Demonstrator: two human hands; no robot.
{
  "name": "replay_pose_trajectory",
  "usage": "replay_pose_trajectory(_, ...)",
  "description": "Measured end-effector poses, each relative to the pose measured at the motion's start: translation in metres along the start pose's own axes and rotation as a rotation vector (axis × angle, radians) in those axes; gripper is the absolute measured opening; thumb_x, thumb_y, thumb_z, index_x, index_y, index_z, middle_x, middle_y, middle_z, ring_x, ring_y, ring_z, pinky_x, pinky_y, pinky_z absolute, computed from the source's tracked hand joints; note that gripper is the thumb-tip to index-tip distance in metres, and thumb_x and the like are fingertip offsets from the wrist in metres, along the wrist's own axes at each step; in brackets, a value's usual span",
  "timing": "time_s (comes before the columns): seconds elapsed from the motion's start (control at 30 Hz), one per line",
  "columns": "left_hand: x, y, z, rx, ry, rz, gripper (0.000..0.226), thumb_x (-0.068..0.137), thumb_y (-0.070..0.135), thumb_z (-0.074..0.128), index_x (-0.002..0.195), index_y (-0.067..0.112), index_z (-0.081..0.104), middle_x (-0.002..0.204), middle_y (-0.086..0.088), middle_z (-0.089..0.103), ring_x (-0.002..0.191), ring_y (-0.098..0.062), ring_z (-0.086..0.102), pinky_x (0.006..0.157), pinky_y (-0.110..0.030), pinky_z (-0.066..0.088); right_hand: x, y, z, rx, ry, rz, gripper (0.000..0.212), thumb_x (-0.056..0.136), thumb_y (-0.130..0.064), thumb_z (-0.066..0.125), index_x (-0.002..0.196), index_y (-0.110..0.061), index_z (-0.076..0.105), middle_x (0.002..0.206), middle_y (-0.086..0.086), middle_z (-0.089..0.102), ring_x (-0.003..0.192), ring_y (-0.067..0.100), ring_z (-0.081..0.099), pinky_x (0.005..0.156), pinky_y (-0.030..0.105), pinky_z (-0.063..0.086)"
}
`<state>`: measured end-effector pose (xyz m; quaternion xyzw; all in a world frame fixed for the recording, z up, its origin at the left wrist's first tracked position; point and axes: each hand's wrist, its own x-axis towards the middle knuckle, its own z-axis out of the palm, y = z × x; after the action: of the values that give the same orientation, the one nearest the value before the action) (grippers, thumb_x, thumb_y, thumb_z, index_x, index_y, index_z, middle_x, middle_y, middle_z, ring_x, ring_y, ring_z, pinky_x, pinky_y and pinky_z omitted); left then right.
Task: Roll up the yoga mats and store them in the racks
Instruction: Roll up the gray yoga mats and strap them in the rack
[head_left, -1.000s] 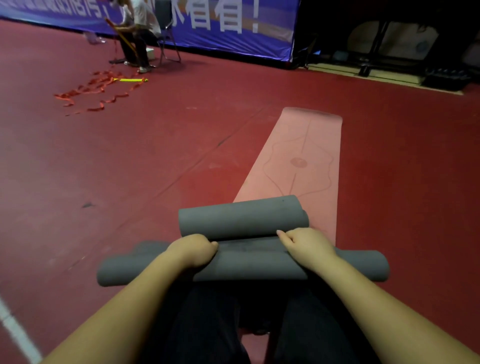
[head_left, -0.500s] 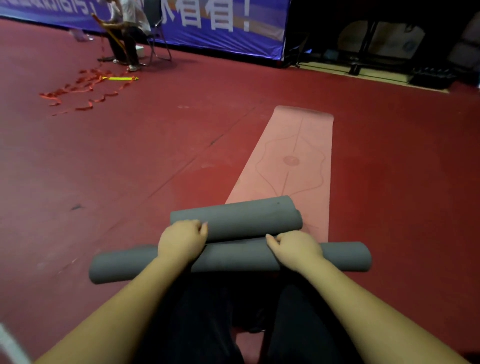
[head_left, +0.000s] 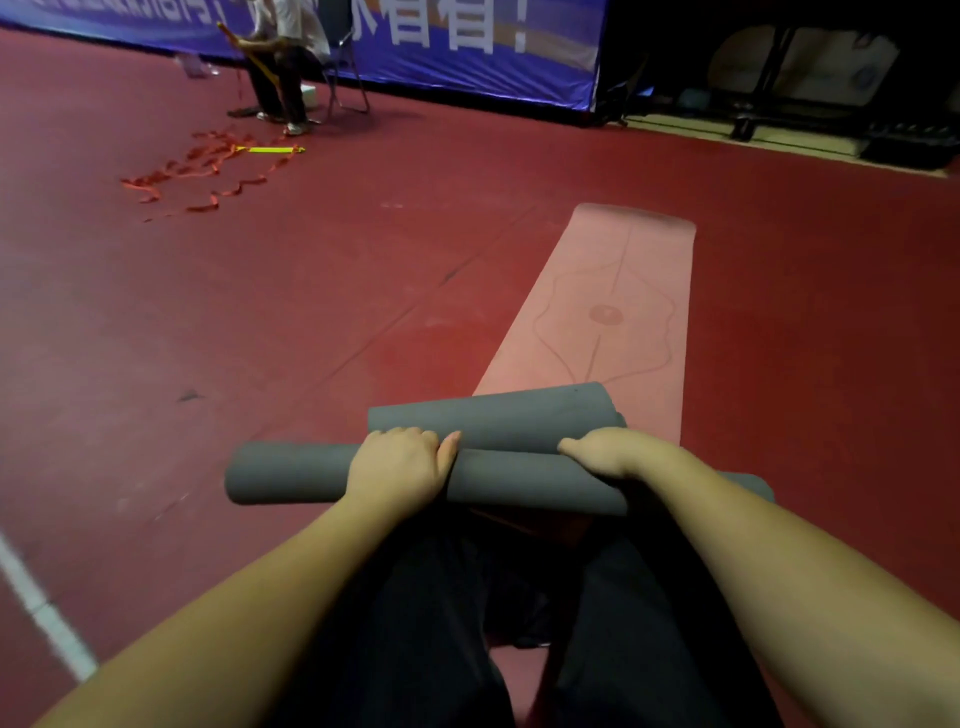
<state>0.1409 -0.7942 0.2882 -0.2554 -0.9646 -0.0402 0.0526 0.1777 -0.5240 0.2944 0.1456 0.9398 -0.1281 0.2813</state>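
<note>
A pink yoga mat (head_left: 618, 291) lies flat on the red floor and stretches away from me. Across its near end rest two grey rolled mats. The shorter far roll (head_left: 498, 413) lies right behind the longer near roll (head_left: 291, 473). My left hand (head_left: 397, 465) curls over the top of the near roll, its fingers reaching the seam between the two rolls. My right hand (head_left: 605, 452) grips the same roll further right. A grey end (head_left: 750, 486) shows past my right forearm; which roll it belongs to I cannot tell.
My dark-trousered legs (head_left: 431, 623) fill the bottom of the view. At the far left a person sits on a chair (head_left: 345, 78) by a blue banner (head_left: 467, 47), with red ribbons (head_left: 202, 171) strewn on the floor. Dark equipment (head_left: 779, 88) stands at the back right.
Both hands have slid forward over the near grey roll, towards the seam with the far roll. The near roll has shifted left under them.
</note>
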Motion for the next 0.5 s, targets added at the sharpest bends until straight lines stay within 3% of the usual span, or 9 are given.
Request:
replay_pose_trajectory(0.07, 0.001, 0.003, -0.002, 0.032, 0.02, 0.003, 0.065, 0.101, 0.051, 0.019, 0.077, 0.014, 0.067, 0.087, -0.009, 0.072, 0.085, -0.035, 0.066, 0.071, -0.037, 0.045, -0.008, 0.006, -0.004, 0.029, -0.054, -0.014, 0.059, 0.096, -0.053, 0.028, 0.132, -0.017, 0.059, 0.145, 0.009, 0.051, 0.128, 0.026, 0.049, 0.106, 0.038, 0.034)
replay_pose_trajectory(0.27, -0.008, 0.015, 0.003, 0.018, -0.188, -0.066, 0.054, 0.104, 0.045, 0.025, 0.089, 0.016, 0.068, 0.103, -0.009, 0.071, 0.096, -0.033, 0.064, 0.078, -0.036, 0.043, -0.011, 0.015, 0.007, 0.026, -0.114, 0.007, 0.059, 0.098, -0.055, 0.036, 0.137, -0.016, 0.056, 0.149, 0.009, 0.046, 0.134, 0.026, 0.045, 0.109, 0.036, 0.033)
replay_pose_trajectory(0.33, -0.001, 0.014, 0.005, 0.006, -0.26, -0.092, 0.054, 0.104, 0.044, 0.025, 0.097, 0.014, 0.07, 0.109, -0.012, 0.069, 0.101, -0.034, 0.063, 0.082, -0.036, 0.044, -0.007, 0.016, 0.012, -0.04, 0.023, -0.071, 0.052, 0.1, -0.05, 0.034, 0.123, -0.015, 0.065, 0.137, 0.013, 0.056, 0.125, 0.029, 0.052, 0.099, 0.035, 0.041)
replay_pose_trajectory(0.37, 0.005, 0.012, 0.005, -0.006, -0.309, -0.104, 0.055, 0.103, 0.043, 0.025, 0.101, 0.012, 0.07, 0.113, -0.013, 0.068, 0.105, -0.034, 0.062, 0.085, -0.037, 0.044, -0.007, 0.016, 0.015, -0.05, 0.139, -0.118, 0.047, 0.101, -0.047, 0.034, 0.105, -0.016, 0.069, 0.121, 0.012, 0.063, 0.115, 0.03, 0.057, 0.089, 0.035, 0.044)
replay_pose_trajectory(0.43, 0.015, 0.008, 0.004, -0.036, -0.419, -0.125, 0.056, 0.102, 0.044, 0.024, 0.109, 0.01, 0.068, 0.122, -0.016, 0.065, 0.112, -0.035, 0.06, 0.093, -0.039, 0.044, -0.018, 0.017, 0.019, -0.006, 0.346, -0.166, 0.046, 0.102, -0.047, 0.035, 0.074, -0.019, 0.058, 0.092, 0.006, 0.064, 0.097, 0.03, 0.061, 0.07, 0.035, 0.039)
replay_pose_trajectory(0.5, 0.026, 0.003, 0.003, -0.06, -0.529, -0.14, 0.056, 0.102, 0.043, 0.025, 0.12, 0.008, 0.064, 0.134, -0.017, 0.059, 0.121, -0.034, 0.055, 0.1, -0.04, 0.041, -0.03, 0.018, 0.027, -0.046, 0.471, -0.185, 0.048, 0.101, -0.051, 0.035, 0.072, -0.019, 0.055, 0.089, 0.005, 0.065, 0.092, 0.029, 0.061, 0.066, 0.035, 0.034)
